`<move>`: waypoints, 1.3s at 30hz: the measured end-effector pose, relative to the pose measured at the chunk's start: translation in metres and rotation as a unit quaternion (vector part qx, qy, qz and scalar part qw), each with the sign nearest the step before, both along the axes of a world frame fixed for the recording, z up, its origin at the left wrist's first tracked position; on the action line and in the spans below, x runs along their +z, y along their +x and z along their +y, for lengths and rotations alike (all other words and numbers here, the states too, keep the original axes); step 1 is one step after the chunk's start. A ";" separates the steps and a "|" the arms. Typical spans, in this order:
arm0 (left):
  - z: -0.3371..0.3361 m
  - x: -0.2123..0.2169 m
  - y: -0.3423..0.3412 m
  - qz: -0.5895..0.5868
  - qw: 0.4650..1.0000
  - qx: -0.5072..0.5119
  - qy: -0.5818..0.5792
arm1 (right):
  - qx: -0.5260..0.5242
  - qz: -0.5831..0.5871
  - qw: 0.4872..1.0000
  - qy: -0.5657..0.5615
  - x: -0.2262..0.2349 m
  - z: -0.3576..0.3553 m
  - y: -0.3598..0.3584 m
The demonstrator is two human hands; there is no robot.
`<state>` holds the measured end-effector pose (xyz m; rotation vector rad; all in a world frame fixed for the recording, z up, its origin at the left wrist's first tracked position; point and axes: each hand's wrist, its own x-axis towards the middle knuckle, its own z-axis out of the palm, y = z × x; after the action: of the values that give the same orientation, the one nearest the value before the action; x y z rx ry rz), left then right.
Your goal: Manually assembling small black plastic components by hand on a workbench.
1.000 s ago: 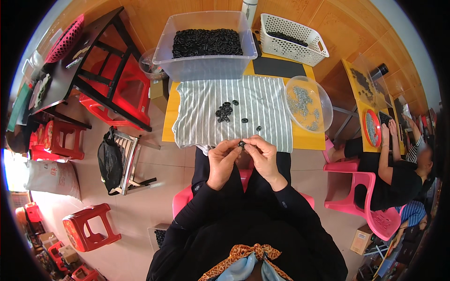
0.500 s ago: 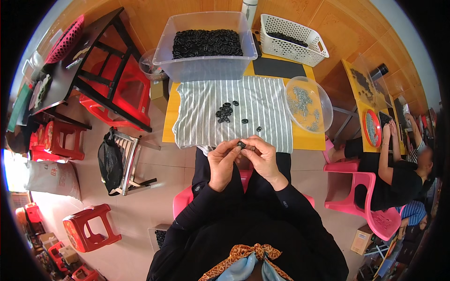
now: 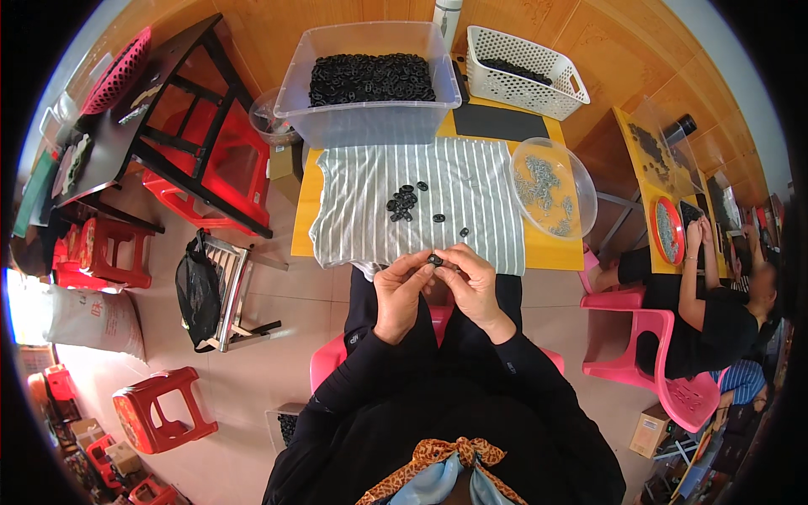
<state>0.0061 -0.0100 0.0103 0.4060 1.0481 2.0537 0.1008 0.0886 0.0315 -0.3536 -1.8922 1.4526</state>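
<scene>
Between the fingertips of both hands, just past the near edge of the table, is a small black oval piece (image 3: 434, 260). My left hand (image 3: 402, 290) pinches it from one side, my right hand (image 3: 473, 286) from the other; both are closed. A small pile of like black oval pieces (image 3: 402, 204) lies on a grey-and-white striped cloth (image 3: 353, 194), with several loose ones nearer me and to the right. On the right of the table, a round clear tray (image 3: 581, 198) holds many small silvery metal parts (image 3: 543, 181).
At the back stands a clear plastic bin (image 3: 366, 126) full of black pieces, beside a white perforated basket (image 3: 526, 97). A black mat (image 3: 502, 123) lies before the basket. On the right, a person (image 3: 715, 324) works at another table, near a pink chair (image 3: 631, 337). Red stools (image 3: 164, 408) stand left.
Both hands keep the black piece pinched in nearly the same place, with only slight finger movement. The pile and trays look unchanged.
</scene>
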 end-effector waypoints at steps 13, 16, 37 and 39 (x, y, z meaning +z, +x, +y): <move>0.000 0.002 0.004 -0.014 1.000 0.011 -0.012 | -0.045 -0.004 0.999 0.026 0.002 -0.008 -0.002; 0.001 0.001 0.005 -0.036 0.999 0.012 -0.020 | -0.064 -0.002 0.997 0.048 -0.001 -0.011 -0.003; -0.001 0.001 0.014 0.025 0.997 0.056 -0.048 | -0.081 0.060 0.974 -0.204 -0.021 -0.019 -0.004; -0.001 0.000 0.013 0.026 0.997 0.060 -0.046 | -0.095 0.027 0.991 -0.090 -0.016 -0.020 -0.003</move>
<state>0.0188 -0.0111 0.0099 0.3585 1.2206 2.1010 0.0975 0.0682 0.0151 -0.5570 -1.6411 1.4903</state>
